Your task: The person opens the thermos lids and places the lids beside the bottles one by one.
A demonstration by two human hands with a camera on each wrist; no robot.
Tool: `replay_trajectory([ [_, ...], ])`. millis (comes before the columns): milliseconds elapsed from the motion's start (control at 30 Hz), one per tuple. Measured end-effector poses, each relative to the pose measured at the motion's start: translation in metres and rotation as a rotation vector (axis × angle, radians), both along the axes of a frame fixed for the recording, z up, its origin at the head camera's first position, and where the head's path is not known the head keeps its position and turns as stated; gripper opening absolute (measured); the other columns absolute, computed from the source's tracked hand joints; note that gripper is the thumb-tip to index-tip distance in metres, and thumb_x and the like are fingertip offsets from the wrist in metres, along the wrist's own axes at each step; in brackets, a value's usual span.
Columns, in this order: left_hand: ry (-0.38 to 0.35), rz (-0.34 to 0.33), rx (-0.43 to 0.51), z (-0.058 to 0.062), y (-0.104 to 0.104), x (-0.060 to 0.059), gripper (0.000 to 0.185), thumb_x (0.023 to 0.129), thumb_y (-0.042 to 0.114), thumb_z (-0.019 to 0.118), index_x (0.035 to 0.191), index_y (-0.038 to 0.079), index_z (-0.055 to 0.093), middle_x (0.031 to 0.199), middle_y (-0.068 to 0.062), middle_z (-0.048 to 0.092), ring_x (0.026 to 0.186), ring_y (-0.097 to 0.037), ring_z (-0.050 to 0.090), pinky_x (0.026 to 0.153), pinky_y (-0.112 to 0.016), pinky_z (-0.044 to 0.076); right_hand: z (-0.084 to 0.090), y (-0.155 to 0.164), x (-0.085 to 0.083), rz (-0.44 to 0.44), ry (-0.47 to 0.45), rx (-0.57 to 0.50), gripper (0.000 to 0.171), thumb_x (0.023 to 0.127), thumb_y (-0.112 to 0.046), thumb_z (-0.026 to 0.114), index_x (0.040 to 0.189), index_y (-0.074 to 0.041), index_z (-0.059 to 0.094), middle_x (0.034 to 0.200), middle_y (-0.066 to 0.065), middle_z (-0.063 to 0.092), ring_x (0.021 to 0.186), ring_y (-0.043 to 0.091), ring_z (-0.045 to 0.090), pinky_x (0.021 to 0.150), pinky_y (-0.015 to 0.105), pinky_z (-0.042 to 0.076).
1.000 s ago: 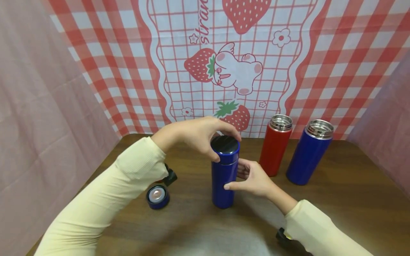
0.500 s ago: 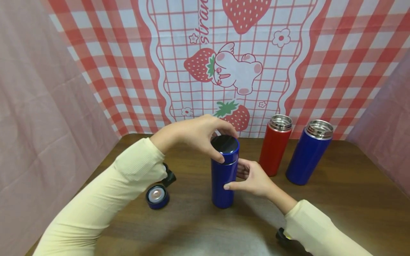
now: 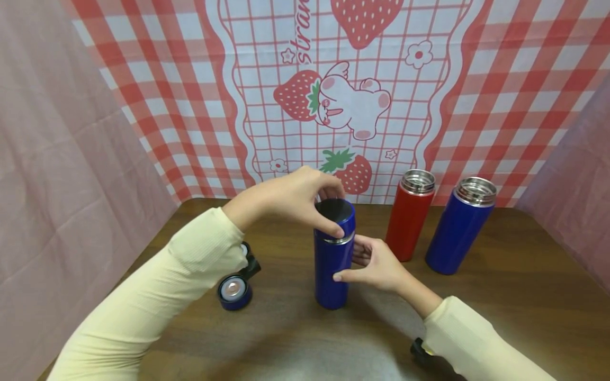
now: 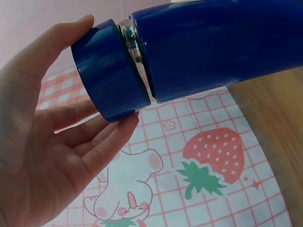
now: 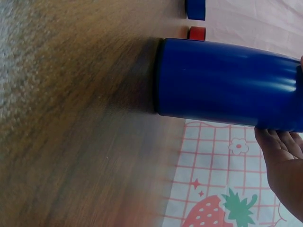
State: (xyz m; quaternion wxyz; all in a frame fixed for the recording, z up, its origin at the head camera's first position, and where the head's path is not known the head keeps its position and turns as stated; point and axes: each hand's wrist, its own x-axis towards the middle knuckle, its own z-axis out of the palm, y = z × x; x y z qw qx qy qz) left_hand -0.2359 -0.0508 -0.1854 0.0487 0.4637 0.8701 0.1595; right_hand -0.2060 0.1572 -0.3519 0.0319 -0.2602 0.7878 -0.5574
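A blue thermos bottle point(image 3: 331, 270) stands upright on the wooden table. Its blue lid point(image 4: 110, 71), with a dark glossy top, sits slightly raised and tilted over the neck, and a strip of metal shows in the gap. My left hand point(image 3: 297, 201) pinches this lid from above, thumb at the near side and fingers around the far side. Lower down, my right hand point(image 3: 378, 267) grips the bottle's body from the right; in the right wrist view its fingers point(image 5: 284, 144) lie against the wall of the bottle.
To the right stand an open red bottle point(image 3: 410, 222) and an open blue bottle point(image 3: 459, 227), both with bare steel necks. An upturned blue lid point(image 3: 234, 292) lies at left beside a black part point(image 3: 250, 265). Another black piece point(image 3: 420, 350) is partly under the right sleeve.
My left thumb and fingers have turned around the lid, the thumb moving right. The lid has risen a little, opening a gap at the neck. The right hand has stayed put.
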Motion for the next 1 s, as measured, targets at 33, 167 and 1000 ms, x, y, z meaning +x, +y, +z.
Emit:
replay_trajectory([
  [33, 0.006, 0.004, 0.003, 0.0, 0.0, 0.0, 0.052, 0.074, 0.043, 0.08, 0.111, 0.011, 0.063, 0.1, 0.001, 0.07, 0.091, -0.008, 0.064, 0.079, -0.021, 0.055, 0.0, 0.0, 0.0, 0.001, 0.001, -0.001, 0.067, 0.072, -0.011, 0.083, 0.13, 0.004, 0.053, 0.12, 0.023, 0.066, 0.105, 0.004, 0.067, 0.094, 0.032, 0.054],
  [167, 0.028, 0.03, 0.014, -0.002, 0.001, 0.0, 0.053, 0.072, 0.047, 0.08, 0.107, 0.011, 0.064, 0.096, 0.001, 0.07, 0.086, -0.009, 0.065, 0.074, -0.021, 0.055, -0.001, 0.0, 0.0, 0.003, -0.001, -0.002, 0.066, 0.072, -0.011, 0.083, 0.129, 0.004, 0.053, 0.119, 0.023, 0.067, 0.102, -0.002, 0.065, 0.094, 0.032, 0.054],
  [1000, -0.313, 0.05, 0.414, -0.063, -0.016, -0.002, 0.075, 0.07, 0.015, 0.085, 0.134, 0.007, 0.047, 0.125, -0.012, 0.063, 0.119, -0.024, 0.06, 0.107, -0.037, 0.045, -0.004, 0.0, -0.002, 0.004, 0.007, -0.037, 0.067, 0.071, -0.009, 0.083, 0.129, 0.006, 0.054, 0.12, 0.024, 0.066, 0.103, 0.0, 0.066, 0.094, 0.031, 0.054],
])
